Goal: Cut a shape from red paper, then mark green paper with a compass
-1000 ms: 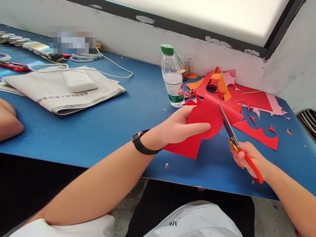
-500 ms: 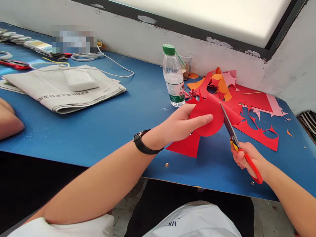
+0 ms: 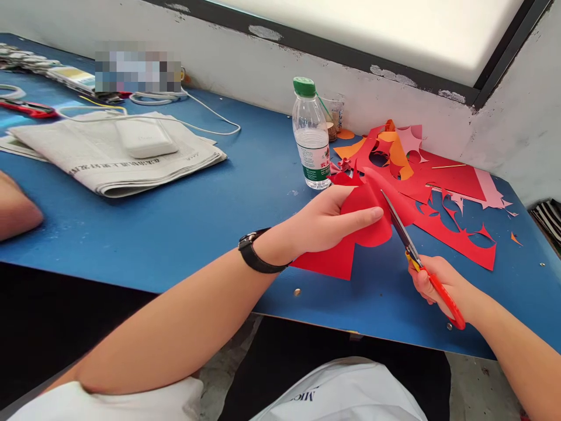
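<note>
My left hand point(image 3: 331, 222), with a black watch on its wrist, is closed on a sheet of red paper point(image 3: 366, 219), thumb on top of a rounded, partly cut shape. My right hand point(image 3: 438, 285) grips red-handled scissors point(image 3: 416, 260) whose blades reach up into the red paper just right of my left thumb. The paper is lifted a little above the blue table point(image 3: 219, 204), and its lower corner hangs near the table's front edge.
Red, orange and pink paper offcuts point(image 3: 421, 169) lie at the back right. A clear water bottle with a green cap point(image 3: 312, 137) stands behind my left hand. Folded newspapers point(image 3: 118, 155) with a white device and cables lie at the left. Another person's hand point(image 3: 15, 210) rests at the far left.
The scissor blades have gone further up into the red paper and the rounded shape has bent and turned in my left hand. Both hands stay in nearly the same place.
</note>
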The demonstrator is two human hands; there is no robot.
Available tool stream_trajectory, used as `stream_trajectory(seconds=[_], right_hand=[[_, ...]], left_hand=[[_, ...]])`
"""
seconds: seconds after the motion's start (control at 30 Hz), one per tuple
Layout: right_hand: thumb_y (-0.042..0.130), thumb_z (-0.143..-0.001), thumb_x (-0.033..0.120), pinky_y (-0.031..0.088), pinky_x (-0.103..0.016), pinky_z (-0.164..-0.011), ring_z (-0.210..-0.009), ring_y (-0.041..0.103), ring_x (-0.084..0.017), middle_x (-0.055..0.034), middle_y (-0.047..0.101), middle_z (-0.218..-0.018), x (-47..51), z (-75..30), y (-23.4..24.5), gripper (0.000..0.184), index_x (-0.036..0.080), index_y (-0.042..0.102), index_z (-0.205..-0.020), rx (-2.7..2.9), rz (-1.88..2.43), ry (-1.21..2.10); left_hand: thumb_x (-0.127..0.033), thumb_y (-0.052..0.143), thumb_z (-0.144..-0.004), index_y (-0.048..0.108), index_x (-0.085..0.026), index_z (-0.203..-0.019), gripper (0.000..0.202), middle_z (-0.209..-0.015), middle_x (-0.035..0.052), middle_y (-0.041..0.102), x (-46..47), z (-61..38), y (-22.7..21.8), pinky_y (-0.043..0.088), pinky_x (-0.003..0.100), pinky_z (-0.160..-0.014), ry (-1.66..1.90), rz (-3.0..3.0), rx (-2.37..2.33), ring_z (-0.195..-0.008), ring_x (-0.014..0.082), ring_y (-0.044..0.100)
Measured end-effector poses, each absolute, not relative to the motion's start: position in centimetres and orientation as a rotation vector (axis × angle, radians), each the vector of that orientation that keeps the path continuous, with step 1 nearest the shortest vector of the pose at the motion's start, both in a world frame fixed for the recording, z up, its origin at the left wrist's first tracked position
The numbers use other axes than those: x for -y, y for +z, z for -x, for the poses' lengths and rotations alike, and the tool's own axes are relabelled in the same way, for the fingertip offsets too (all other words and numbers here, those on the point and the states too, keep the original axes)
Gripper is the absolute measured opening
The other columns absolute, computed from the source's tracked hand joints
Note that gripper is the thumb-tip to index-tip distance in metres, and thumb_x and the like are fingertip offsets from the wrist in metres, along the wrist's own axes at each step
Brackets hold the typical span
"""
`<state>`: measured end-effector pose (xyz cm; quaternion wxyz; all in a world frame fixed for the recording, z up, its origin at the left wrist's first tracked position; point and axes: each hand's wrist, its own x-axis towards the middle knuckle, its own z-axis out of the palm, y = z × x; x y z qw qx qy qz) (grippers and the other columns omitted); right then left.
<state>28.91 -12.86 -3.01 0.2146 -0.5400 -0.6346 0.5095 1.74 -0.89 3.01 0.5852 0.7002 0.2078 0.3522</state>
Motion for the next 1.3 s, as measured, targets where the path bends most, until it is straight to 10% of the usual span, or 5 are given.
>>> stream_trajectory(seconds=[1.3], right_hand=[[0.056,-0.093,0.093,0.026,-0.031,-0.056,-0.063,0.028,-0.013,0.0069,0.036,-0.072,12.57,-28.90,-3.50,0.070,0.025,0.045,-0.082,1.653,1.596,1.372]], left_hand=[[-0.038,0.074,-0.099,0.068,-0.015,-0.080,0.031,-0.073,0.0001,0.066,0.34,-1.92,2.37,0.047,0.024,-0.059,0.821,-1.679,-0.518,-0.067,0.0124,0.057]])
